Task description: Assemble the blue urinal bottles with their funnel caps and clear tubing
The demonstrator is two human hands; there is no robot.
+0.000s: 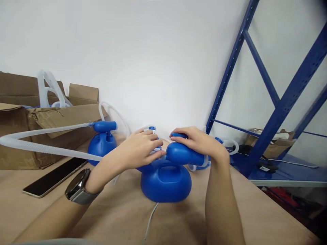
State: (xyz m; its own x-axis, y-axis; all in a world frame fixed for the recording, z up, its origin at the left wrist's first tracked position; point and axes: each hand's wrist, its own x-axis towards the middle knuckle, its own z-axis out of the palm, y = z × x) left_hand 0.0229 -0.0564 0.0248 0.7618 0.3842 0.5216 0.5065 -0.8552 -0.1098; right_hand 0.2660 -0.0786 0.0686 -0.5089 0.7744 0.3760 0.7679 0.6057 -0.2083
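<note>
A blue plastic jug (165,182) with a moulded handle lies on the brown table (255,211) in front of me. My right hand (198,139) is wrapped over its blue neck (185,154). My left hand (139,148), with a watch on the wrist, pinches a small white and clear fitting at the mouth of that neck. A thin clear tube (150,217) trails from under the jug toward me.
A second blue jug (102,143) stands behind on the left with a long ribbed white hose (38,143). An open cardboard box (38,126) holds more hoses. A phone (55,177) lies flat at left. A blue metal rack (278,109) stands on the right.
</note>
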